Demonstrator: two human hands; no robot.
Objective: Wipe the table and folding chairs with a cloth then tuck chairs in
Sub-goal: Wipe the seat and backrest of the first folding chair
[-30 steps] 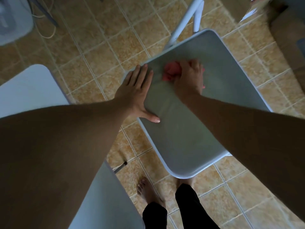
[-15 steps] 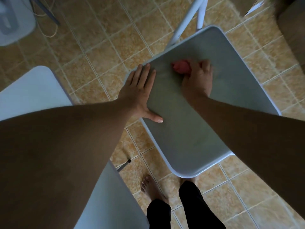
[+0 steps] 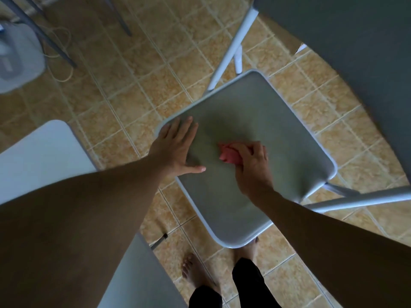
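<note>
Two hands on grey folding chair seat (image 3: 278, 130). Left hand (image 3: 175, 150) flat, fingers straight, thumb splayed, pressing seat's left corner, likely bracing chair against sliding. Right hand (image 3: 253, 165) curled round bunched pink cloth (image 3: 229, 155) at seat centre, pushing it down to wipe. Dark table (image 3: 355, 52) beyond seat's far edge; chair not yet tucked in.

Both forearms (image 3: 106, 210) are bare as far up as the view reaches. The left hand (image 3: 175, 152) and right hand (image 3: 253, 167) are bare too, with short nails (the left thumbnail shows plainly). Black close-fitting trousers (image 3: 248, 285) cover both legs to the ankles, and the feet (image 3: 195, 272) are bare.
</note>
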